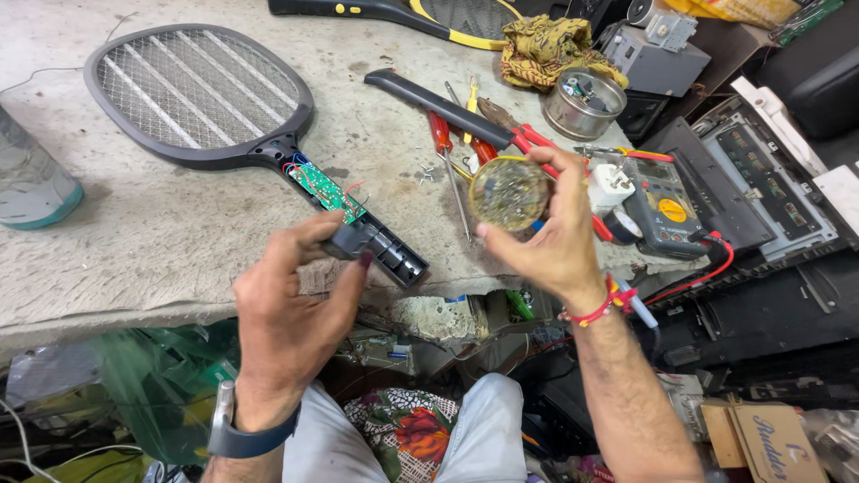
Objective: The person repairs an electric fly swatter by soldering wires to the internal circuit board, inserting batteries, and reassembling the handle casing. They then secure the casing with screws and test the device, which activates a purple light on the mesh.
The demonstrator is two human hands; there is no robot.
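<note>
left hand (300,300) pinching opened dark handle (376,250) of grey mesh swatter racket (201,94) at near worktop (134,233) edge, green circuit board (327,190) and wires exposed, right hand (555,237) gripping round yellow-rimmed tin (510,192), screwdrivers (443,143) just beyond, multimeter (667,206) right

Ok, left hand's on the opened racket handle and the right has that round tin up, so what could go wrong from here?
1. The open handle sits at the bench edge; a tug from the left hand might strain the thin wires at the green circuit board.
2. The round tin is pinched in the right hand by the fingertips only; it could slip onto the screwdrivers.
3. The loose screws could scatter.
</note>
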